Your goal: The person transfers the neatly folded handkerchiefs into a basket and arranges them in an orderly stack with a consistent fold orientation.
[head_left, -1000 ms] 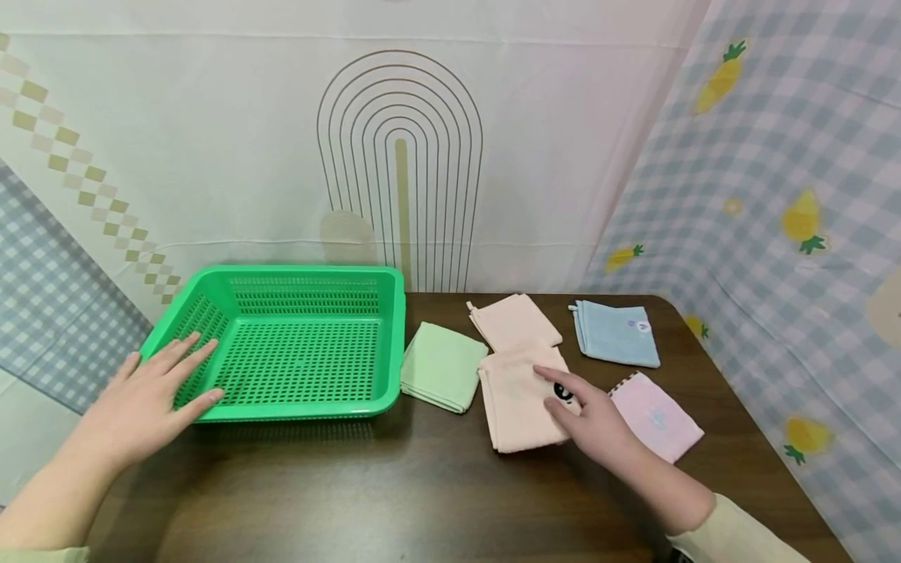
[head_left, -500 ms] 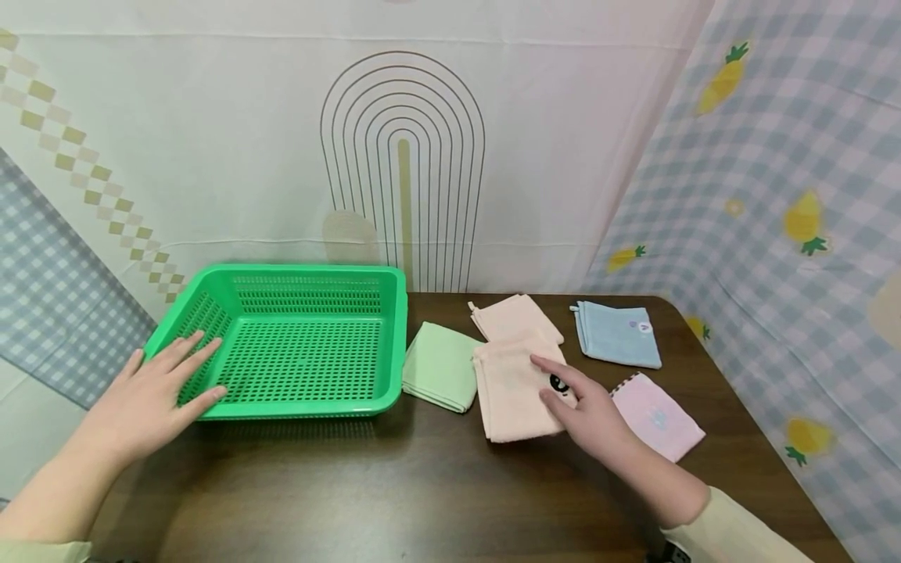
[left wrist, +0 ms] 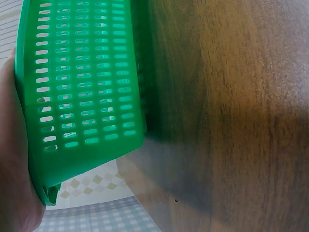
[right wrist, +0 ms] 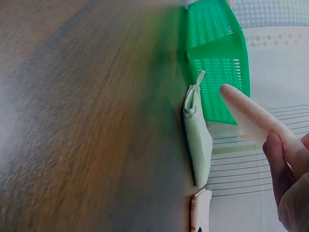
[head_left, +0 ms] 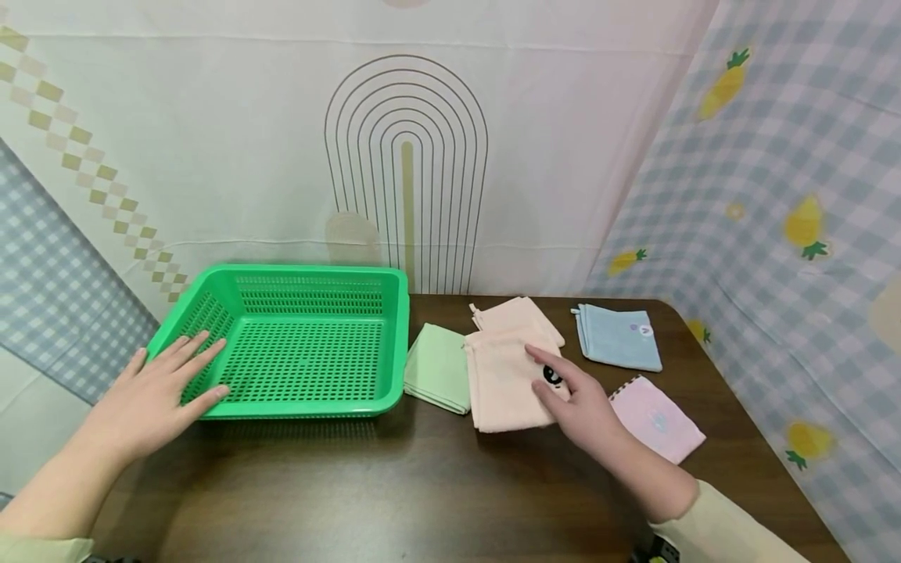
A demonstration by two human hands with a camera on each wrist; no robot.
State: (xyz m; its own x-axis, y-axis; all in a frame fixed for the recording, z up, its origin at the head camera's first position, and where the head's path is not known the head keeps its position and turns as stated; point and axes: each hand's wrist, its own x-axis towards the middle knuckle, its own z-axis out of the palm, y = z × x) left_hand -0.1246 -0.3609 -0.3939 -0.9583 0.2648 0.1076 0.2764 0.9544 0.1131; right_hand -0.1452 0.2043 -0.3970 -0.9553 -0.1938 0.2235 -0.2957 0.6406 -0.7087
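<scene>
Basket (head_left: 303, 344) holds nothing; left hand (head_left: 151, 395) rests on its rim.

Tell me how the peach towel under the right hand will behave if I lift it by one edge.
The peach towel is thin folded cloth, so it will probably droop and unfold. It looks light. Its left edge overlaps the green towel, which may drag along.

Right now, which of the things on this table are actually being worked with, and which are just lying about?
In hand:
- large peach folded cloth, under the right hand
- green slotted plastic basket, its near corner under the left hand

Lying about:
- pale green folded cloth
- smaller peach folded cloth
- light blue folded cloth
- pink folded cloth
- dark wooden table
</scene>
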